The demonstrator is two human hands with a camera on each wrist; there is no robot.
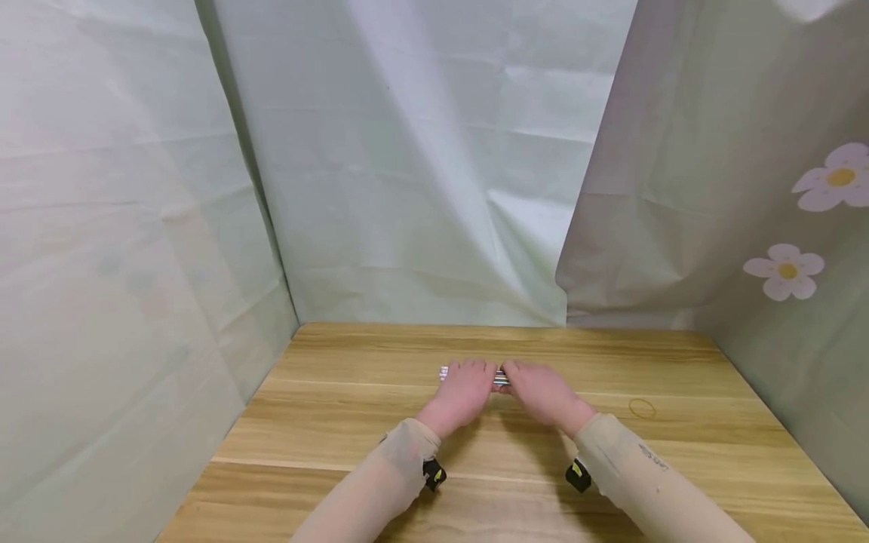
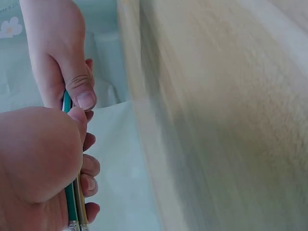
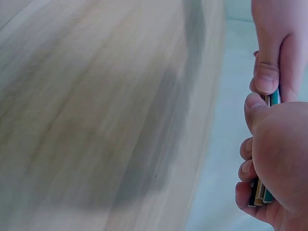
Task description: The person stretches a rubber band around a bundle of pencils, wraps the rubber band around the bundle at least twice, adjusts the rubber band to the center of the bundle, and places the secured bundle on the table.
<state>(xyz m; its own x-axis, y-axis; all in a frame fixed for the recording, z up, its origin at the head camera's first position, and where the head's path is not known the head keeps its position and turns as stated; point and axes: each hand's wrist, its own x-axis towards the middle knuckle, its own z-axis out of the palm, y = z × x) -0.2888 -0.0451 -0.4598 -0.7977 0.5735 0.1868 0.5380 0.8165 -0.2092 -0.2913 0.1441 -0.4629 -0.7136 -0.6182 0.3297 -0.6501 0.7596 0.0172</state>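
A small bundle of pencils [image 1: 502, 378] is held sideways above the table by both hands. My left hand [image 1: 467, 394] grips its left part, and pale ends stick out beyond that hand. Metal ferrules show near the bottom of the left wrist view, on a green pencil [image 2: 70, 204] and a gold one beside it. My right hand [image 1: 543, 391] curls round the right part, its thumb close to the left thumb. In the right wrist view, black, gold and green pencil ends [image 3: 260, 196] show below the palm. The fingers hide most of the bundle.
A thin yellow rubber band [image 1: 642, 409] lies on the wooden table [image 1: 380, 347], right of the hands. Pale cloth [image 1: 407, 226] hangs behind the table and along both sides, with flowers printed at the right. Each wrist carries a small black device [image 1: 578, 476].
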